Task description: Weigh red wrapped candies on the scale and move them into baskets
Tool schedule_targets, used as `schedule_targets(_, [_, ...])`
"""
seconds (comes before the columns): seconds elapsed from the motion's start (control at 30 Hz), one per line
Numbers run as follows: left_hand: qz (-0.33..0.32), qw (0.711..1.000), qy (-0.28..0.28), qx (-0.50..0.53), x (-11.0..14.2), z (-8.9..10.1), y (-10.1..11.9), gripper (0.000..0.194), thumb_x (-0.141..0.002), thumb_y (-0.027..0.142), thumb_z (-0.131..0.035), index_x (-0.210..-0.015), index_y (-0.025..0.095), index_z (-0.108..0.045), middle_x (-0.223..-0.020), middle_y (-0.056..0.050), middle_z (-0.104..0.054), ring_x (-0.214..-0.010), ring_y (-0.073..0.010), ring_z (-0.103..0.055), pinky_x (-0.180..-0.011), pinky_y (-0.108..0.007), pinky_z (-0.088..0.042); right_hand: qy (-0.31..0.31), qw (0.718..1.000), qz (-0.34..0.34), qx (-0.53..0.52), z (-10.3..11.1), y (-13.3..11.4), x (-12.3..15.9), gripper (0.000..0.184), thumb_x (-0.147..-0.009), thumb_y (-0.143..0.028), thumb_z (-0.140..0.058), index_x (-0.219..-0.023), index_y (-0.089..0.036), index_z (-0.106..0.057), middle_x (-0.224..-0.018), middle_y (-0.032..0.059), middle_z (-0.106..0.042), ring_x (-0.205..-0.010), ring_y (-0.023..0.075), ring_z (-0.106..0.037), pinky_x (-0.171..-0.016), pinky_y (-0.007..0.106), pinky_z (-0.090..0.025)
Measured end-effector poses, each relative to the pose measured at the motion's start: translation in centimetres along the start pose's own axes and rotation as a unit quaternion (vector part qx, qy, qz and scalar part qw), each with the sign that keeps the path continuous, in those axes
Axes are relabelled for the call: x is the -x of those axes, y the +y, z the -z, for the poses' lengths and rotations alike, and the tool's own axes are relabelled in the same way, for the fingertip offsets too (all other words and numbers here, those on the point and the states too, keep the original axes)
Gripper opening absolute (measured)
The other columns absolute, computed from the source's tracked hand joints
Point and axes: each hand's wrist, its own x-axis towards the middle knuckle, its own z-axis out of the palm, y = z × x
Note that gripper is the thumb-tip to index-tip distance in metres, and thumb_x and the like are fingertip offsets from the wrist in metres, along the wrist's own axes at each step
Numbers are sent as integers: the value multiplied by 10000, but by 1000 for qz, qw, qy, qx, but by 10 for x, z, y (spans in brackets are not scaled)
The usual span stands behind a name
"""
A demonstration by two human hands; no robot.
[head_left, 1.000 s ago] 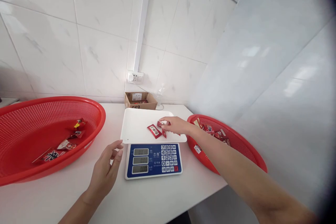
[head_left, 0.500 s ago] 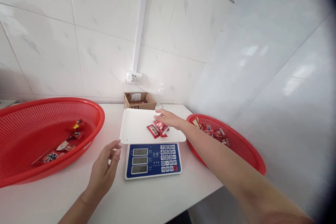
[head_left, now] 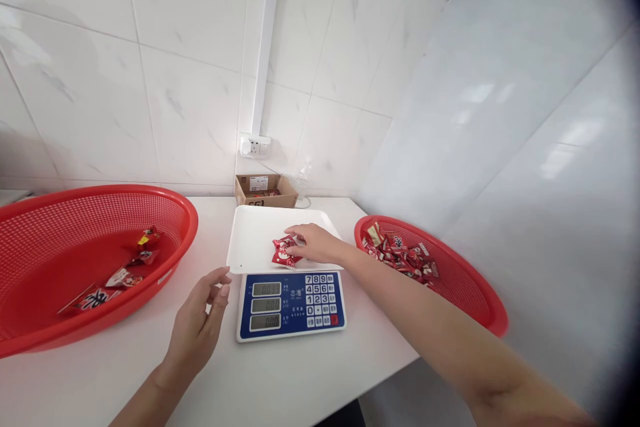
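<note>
The white weighing tray (head_left: 255, 233) tops an electronic scale (head_left: 293, 307) with a blue keypad panel and lit-up number displays. My right hand (head_left: 315, 243) reaches in from the right over this tray. Its fingers and thumb close on small red snack packets (head_left: 285, 251) near the tray's middle; how many is hidden by the hand. Beside the tray's front left corner is my left hand (head_left: 203, 313), open and holding nothing, with fingers loosely bent and the thumb apart. Its fingertips are very close to the corner; whether they touch it I cannot tell.
A large red basket (head_left: 185, 207) on the left holds several snack packets (head_left: 123, 278). Another red basket (head_left: 487, 300) at right holds a pile of red packets (head_left: 400, 253). Behind the scale stand a cardboard box (head_left: 267, 200) and a clear plastic bottle (head_left: 303, 177), near a wall socket (head_left: 255, 145).
My right hand has shifted slightly left and down, and the red packets under it lie farther left, bunched together. The scale's top reading has changed. My left hand has stayed put.
</note>
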Motion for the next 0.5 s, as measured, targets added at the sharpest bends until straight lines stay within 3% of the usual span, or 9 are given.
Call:
schedule_targets(0.1, [5,1000,-1,-6,-1,0,-1,402,-827,490,-411,-1101,217,-521,-921,-48,-625,-678,-143,-581,-607,-288,-511,1,1000,24,-18,-2,-4,-1,435,-740,-298,-640,-1160,-205,-582,-1065,63,-630,-1008,206,-537,-865,321,-405])
schedule_targets(0.2, [10,1000,0,-6,-1,0,-3,399,-833,489,-406,-1107,221,-516,-925,-46,-629,-680,-141,-581,-612,-286,-509,14,997,12,-70,0,-6,-5,330,-722,-219,-640,-1051,-204,-618,-910,26,-643,-852,160,-578,-767,280,-442])
schedule_targets(0.33, [14,1000,1,-7,-1,0,-2,396,-833,490,-409,-1108,226,-517,-929,-49,-633,-695,-146,-590,-614,-286,-511,96,983,-72,-140,7,4,-15,248,-807,-270,-556,-1044,-202,-578,-876,14,-645,-712,114,-595,-636,230,-465])
schedule_targets(0.43, [16,1000,-3,-5,-1,0,0,405,-827,498,-415,-1105,222,-518,-930,-55,-631,-698,-154,-591,-617,-299,-516,141,973,-147,-105,9,18,-19,244,-865,-293,-477,-1071,-191,-557,-937,39,-654,-738,113,-610,-616,216,-463])
schedule_targets(0.5, [20,1000,1,-4,0,0,2,407,-828,502,-410,-1105,224,-517,-931,-56,-630,-702,-156,-590,-619,-303,-517,137,975,-161,-62,9,27,-18,156,-820,-268,-545,-933,-184,-614,-917,40,-662,-789,135,-609,-659,228,-456])
